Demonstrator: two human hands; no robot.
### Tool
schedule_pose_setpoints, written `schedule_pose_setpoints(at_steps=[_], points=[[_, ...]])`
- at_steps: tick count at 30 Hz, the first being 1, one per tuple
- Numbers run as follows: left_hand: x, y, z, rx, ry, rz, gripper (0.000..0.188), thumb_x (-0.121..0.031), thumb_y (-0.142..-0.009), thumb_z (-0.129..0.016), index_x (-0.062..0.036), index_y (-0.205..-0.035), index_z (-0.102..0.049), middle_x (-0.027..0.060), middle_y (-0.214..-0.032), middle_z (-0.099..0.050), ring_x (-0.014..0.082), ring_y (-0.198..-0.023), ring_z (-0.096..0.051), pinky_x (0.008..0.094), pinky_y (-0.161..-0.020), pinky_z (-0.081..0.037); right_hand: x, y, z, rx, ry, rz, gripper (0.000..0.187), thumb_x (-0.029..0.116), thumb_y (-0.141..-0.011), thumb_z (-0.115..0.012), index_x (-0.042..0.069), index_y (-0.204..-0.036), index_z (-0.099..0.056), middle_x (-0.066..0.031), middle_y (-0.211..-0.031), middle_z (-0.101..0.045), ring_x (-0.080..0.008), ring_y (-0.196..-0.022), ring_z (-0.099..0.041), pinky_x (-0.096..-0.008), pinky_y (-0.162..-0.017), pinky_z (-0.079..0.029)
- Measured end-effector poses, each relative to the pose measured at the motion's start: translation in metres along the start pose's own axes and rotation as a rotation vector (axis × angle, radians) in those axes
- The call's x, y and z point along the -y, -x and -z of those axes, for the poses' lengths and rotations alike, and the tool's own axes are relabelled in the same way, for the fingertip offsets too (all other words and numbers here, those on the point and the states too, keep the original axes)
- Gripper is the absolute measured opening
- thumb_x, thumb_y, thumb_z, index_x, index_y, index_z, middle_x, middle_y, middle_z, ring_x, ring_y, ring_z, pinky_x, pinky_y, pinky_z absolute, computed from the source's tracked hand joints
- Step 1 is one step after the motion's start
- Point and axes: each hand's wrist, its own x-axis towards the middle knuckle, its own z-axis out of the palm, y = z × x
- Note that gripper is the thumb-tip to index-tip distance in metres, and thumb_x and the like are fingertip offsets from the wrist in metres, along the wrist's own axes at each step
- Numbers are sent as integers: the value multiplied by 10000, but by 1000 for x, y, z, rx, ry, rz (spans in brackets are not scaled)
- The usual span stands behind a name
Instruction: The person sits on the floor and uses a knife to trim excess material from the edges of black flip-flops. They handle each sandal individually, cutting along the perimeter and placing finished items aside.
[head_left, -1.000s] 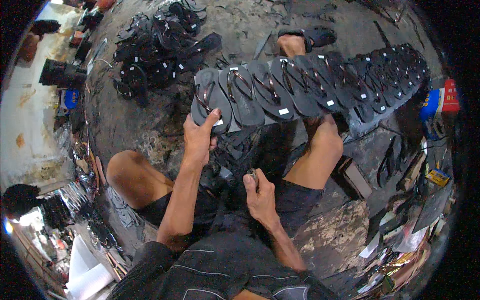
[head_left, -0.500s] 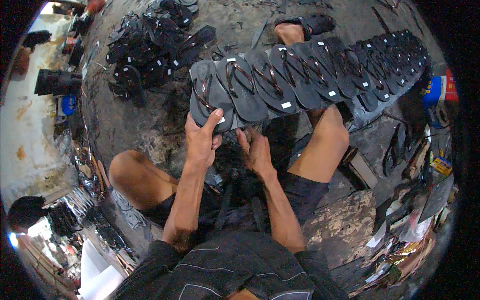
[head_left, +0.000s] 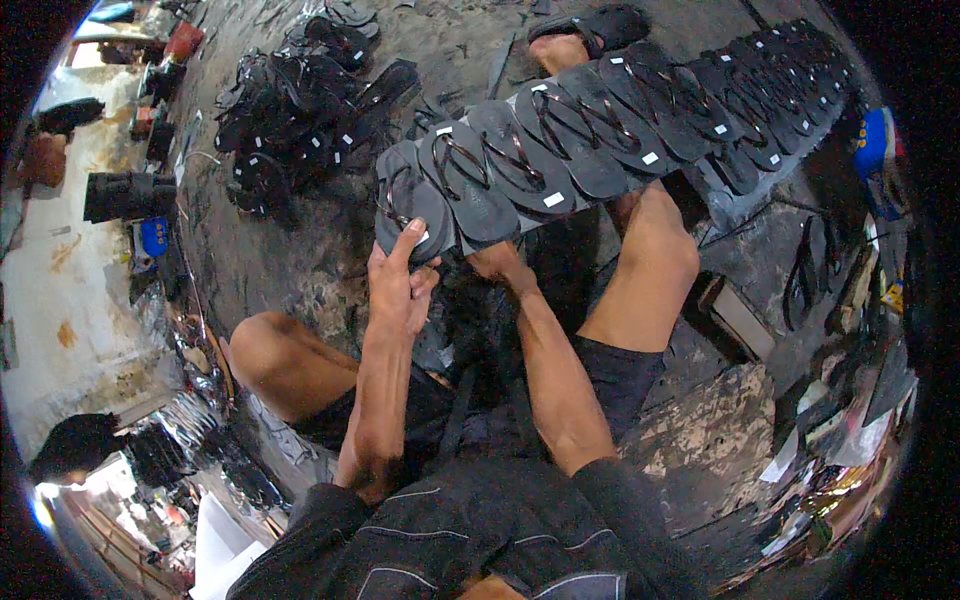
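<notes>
My left hand [head_left: 398,285] is closed around the heel of the leftmost black flip-flop [head_left: 412,190], thumb on top beside a small white label and fingers curled beneath. That flip-flop lies at the near end of a long row of black flip-flops [head_left: 510,155] with shiny dark straps, set side by side on a grey board [head_left: 565,205]. My right hand [head_left: 498,264] reaches under the board's near edge, below the second flip-flop. Its fingers are hidden there, so whether they grip anything does not show.
A heap of black flip-flops [head_left: 300,110] lies on the dark floor at the far left. My bent knees flank the work. To the right are a block-shaped piece [head_left: 735,315], a loose dark sandal [head_left: 808,270], a blue container [head_left: 876,150] and scraps.
My right hand has gone farther under the board, and its fingers have passed out of sight. The left hand keeps its hold on the end flip-flop. The view has shifted slightly.
</notes>
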Motion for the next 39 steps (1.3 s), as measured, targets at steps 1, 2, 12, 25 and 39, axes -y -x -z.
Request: schedule_pose_setpoints(at_steps=[1, 2, 12, 25, 39], points=[[-2, 5, 23, -112, -14, -33, 311, -261, -913, -742, -94, -1099, -557, 29, -822, -619, 66, -447, -434, 196, -371, -327, 63, -21, 8, -89, -174, -7, 556, 273, -939, -603, 53, -1436, -486, -196, -1488, -455, -360, -1402, -361, -451, -1184, -239], [-5, 11, 19, -153, -15, -48, 312, -267, -912, -743, -96, -1094, -556, 31, -814, -616, 69, -437, -425, 197, -369, -327, 91, -33, 30, -179, -269, -43, 531, 291, -945, -602, 56, -1411, -509, -194, -1449, -482, -352, -1358, -393, -444, -1148, -267], [-33, 145, 40, -166, -302, -191, 580, -321, -883, -757, -90, -1352, -506, 27, -930, -640, 106, -554, -567, 210, -385, -411, 217, -80, 172, -100, -929, -495, 442, 473, -1001, -594, 86, -1162, -736, -172, -1055, -752, -276, -919, -720, -366, -792, -550], [-72, 165, 63, -48, -481, -512, 498, -329, -988, -675, 1, -1340, -555, 54, -1189, -654, 175, -1087, -627, 318, -971, -489, 349, 21, 326, -356, -885, 67, 441, 198, -946, -734, -35, -1301, -615, -8, -970, -663, -76, -799, -572, -252, -732, -488], [-85, 194, 94, 103, -295, -97, 442, -341, -1025, -633, -43, -1345, -565, 19, -1178, -663, 117, -1085, -609, 295, -983, -477, 327, 222, 329, 117, -321, -338, 160, 240, -970, -645, 89, -1008, -607, -200, -756, -636, -406, -657, -646, -450, -566, -496]])
